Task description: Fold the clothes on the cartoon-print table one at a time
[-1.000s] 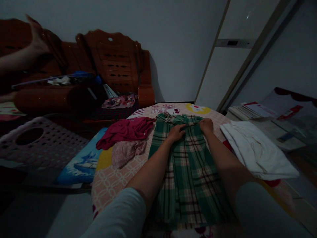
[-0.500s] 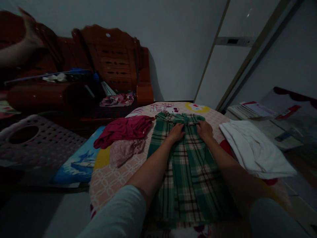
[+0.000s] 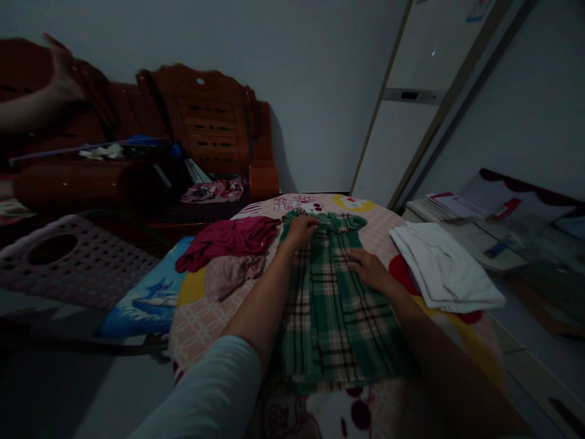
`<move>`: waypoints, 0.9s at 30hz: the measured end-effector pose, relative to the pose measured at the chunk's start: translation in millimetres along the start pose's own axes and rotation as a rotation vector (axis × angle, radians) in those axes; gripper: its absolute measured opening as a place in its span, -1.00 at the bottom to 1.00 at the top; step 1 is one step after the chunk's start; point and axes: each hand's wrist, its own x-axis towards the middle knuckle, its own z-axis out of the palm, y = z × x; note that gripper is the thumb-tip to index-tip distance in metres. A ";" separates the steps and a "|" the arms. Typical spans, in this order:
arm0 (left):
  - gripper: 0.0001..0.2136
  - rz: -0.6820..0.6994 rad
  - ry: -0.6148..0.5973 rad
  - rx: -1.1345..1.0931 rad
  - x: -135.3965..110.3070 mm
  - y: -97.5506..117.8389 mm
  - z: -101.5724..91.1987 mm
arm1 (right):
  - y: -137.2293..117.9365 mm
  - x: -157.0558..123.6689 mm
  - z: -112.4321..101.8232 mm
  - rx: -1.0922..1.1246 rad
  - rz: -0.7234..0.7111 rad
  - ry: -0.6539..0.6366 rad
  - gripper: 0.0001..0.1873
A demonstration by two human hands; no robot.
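Observation:
A green plaid shirt (image 3: pixel 326 323) lies spread lengthwise in front of me, its gathered collar end (image 3: pixel 336 221) at the far side. At that end's left, my left hand (image 3: pixel 303 231) has its fingers closed on the cloth. My right hand (image 3: pixel 369 269) rests on the shirt's right side below the collar, fingers stretched out flat. Left of the shirt are a crumpled magenta garment (image 3: pixel 228 241) and a small pinkish cloth (image 3: pixel 233 274). Folded white cloth (image 3: pixel 445 265) lies to the right.
A patterned cover (image 3: pixel 201 326) lies under the clothes. Left stand a pink woven basket (image 3: pixel 91 262) and a blue printed cushion (image 3: pixel 146 299). Behind are a carved wooden sofa (image 3: pixel 205 122) and another person's raised limb (image 3: pixel 50 97). Papers (image 3: pixel 452 207) lie on a right-hand stand.
My right hand has let go of the collar end and come down toward me, opening flat on the shirt. My left hand has shifted up and left to the collar's left side.

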 end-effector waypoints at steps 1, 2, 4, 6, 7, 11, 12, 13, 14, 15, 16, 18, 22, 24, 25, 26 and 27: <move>-0.70 -0.008 -0.028 0.039 -0.8 -2.8 -3.6 | -13.3 -13.3 -1.8 0.039 -0.038 -0.035 -0.66; -0.71 -0.012 -0.074 0.085 -2.2 -5.0 -4.6 | -28.3 -26.8 -2.1 0.070 -0.067 -0.082 -0.70; -0.70 -0.015 -0.163 0.191 -6.0 -6.5 -0.9 | -60.9 -52.4 1.7 0.060 -0.048 -0.176 -0.73; -0.67 -0.031 -0.198 0.299 -10.0 -4.5 6.5 | -92.1 -73.4 10.8 0.008 -0.048 -0.250 -0.70; -0.66 -0.041 -0.202 0.340 -11.6 -2.5 9.9 | -105.4 -81.4 16.6 -0.019 -0.065 -0.278 -0.67; -0.64 -0.084 -0.214 0.398 -12.4 4.8 15.5 | -134.4 -96.7 36.9 -0.104 -0.127 -0.363 -0.67; -0.65 -0.094 -0.224 0.402 -10.8 5.8 15.2 | -136.2 -97.2 39.4 -0.112 -0.126 -0.378 -0.70; -0.66 -0.103 -0.238 0.403 -8.5 6.4 14.6 | -136.7 -97.0 40.7 -0.112 -0.119 -0.387 -0.72; -0.67 -0.110 -0.252 0.403 -5.6 6.6 13.8 | -136.4 -96.5 40.9 -0.104 -0.112 -0.387 -0.74; -0.68 -0.115 -0.268 0.399 -2.3 6.7 12.8 | -135.6 -95.8 40.3 -0.087 -0.107 -0.381 -0.75; -0.69 -0.118 -0.283 0.393 1.3 6.7 11.6 | -134.7 -95.2 39.3 -0.062 -0.104 -0.374 -0.75; -0.70 -0.122 -0.304 0.373 8.1 6.7 8.4 | -133.4 -94.2 37.1 -0.005 -0.090 -0.368 -0.74; -0.69 -0.134 -0.301 0.313 14.9 6.4 -1.5 | -132.0 -93.3 36.2 0.065 -0.033 -0.400 -0.72; -0.68 -0.140 -0.285 0.282 13.9 5.4 -5.4 | -131.2 -93.8 36.8 0.056 -0.028 -0.391 -0.74; -0.68 -0.143 -0.279 0.268 12.6 4.6 -6.3 | -130.9 -94.6 36.8 0.044 -0.033 -0.378 -0.75; -0.69 -0.145 -0.275 0.254 10.9 3.7 -6.5 | -130.9 -95.8 36.4 0.033 -0.045 -0.364 -0.75; -0.69 -0.146 -0.271 0.241 9.1 2.8 -5.9 | -131.0 -97.5 35.5 0.031 -0.066 -0.352 -0.76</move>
